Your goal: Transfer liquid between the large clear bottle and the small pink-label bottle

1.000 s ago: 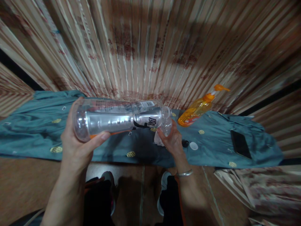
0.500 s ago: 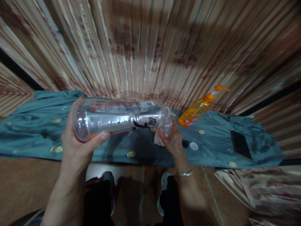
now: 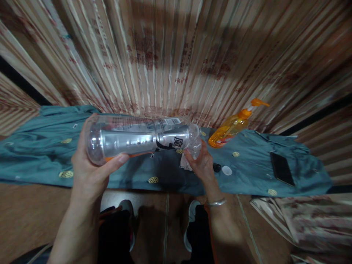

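Note:
A large clear plastic bottle with a silver label lies sideways in the air above the teal cloth. My left hand is wrapped round its base end, thumb along the near side. At the other end my right hand grips a clear, crinkled plastic piece by the bottle's neck; whether the two are joined I cannot tell. Partly hidden behind my right fingers is a pale crumpled piece. A small black cap and a white round lid lie right of my right hand.
An orange pump bottle leans at the back, right of centre. Farther right, a black phone lies on the cloth. Behind the surface hangs a striped, patterned curtain. Folded fabric is at the lower right, and two shoes show on the floor.

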Motion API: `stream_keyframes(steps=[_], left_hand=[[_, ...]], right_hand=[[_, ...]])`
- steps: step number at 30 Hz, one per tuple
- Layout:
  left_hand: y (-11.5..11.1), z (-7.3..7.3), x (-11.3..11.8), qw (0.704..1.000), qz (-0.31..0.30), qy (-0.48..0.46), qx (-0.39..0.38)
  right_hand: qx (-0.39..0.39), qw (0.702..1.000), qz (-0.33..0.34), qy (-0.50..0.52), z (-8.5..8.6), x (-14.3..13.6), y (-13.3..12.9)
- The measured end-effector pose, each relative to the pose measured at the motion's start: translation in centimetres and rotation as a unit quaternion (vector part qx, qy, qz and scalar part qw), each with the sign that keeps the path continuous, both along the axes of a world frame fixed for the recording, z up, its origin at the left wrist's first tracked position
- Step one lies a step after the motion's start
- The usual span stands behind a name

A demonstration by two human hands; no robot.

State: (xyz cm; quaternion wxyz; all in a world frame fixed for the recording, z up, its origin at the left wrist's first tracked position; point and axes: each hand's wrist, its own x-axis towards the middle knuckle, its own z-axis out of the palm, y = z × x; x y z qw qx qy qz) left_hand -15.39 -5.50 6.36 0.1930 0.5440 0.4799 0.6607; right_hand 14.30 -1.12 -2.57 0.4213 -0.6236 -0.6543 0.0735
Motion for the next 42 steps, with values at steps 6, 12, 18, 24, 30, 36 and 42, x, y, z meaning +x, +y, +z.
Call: stream_keyframes(steps=[6,12,18,24,30,36,42], left_hand=[[-0.12,0.07,-0.01,1.000,-0.001,0.002,-0.001],[-0.08,0.02,-0.07,1.000,0.000,0.023,0.001],[0.06,0.27,0.19,1.000,0.001,-0.017,-0.006],[-0.10,0.10,0.04,1.000,0.001,0.002,0.000],[-0.01,0.13,0.04,1.000,-0.002,0.006,0.001],[-0.07,0.27,0.06,1.000,-0.008,-0.016,-0.004],[-0.15,0.19,-0.01,1.000,0.005,0.014,-0.001]], right_hand=[[0.010,1.000,-0.005,-0.002,0.15,-0.14,-0.04],[0.016,1.000,0.005,0.004,-0.09,0.03,0.03],[0.033,0.999,0.000,-0.009,-0.22,0.06,0.12],[0.028,0.999,-0.010,-0.021,-0.18,-0.04,0.10],[0.023,1.000,-0.007,-0.002,-0.04,-0.03,0.07],[0.004,1.000,-0.007,0.003,0.09,0.03,0.03],[0.006,1.000,-0.003,0.004,-0.14,0.12,0.12]])
